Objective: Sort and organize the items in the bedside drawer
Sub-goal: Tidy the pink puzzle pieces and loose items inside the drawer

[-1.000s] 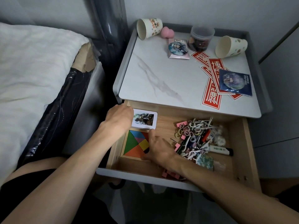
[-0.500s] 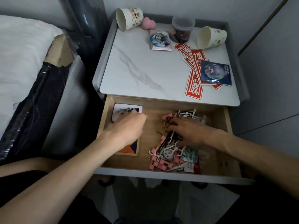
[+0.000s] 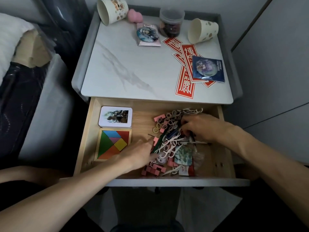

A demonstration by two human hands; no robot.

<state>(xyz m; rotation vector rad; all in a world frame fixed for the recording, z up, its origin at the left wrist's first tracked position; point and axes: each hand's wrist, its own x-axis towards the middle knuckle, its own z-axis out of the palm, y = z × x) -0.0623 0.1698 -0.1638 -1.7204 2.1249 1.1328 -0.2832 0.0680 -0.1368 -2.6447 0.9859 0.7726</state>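
The wooden drawer (image 3: 143, 120) stands pulled out. At its left lie a white tin with a photo lid (image 3: 115, 116) and, in front of it, a coloured tangram puzzle (image 3: 113, 144). A tangled pile (image 3: 168, 141) of hair ties, white floss picks and pink blocks (image 3: 152, 170) fills the middle and right. My left hand (image 3: 138, 154), blurred, reaches into the pile's left edge with its fingers stretched out. My right hand (image 3: 200, 127) lies on the pile's right side with fingers curled down into it; what they hold is hidden.
On the nightstand top (image 3: 133, 64) are two tipped paper cups (image 3: 112, 10) (image 3: 202, 30), a pink sponge (image 3: 135, 16), a clear jar (image 3: 171, 22), two badge packets (image 3: 148, 35) (image 3: 208, 68) and red stickers (image 3: 185, 81). A bed (image 3: 10, 39) is at the left.
My left hand left the tin and puzzle and moved right to the pile. My right hand moved from the puzzle onto the pile's right side, and its fingers have curled.
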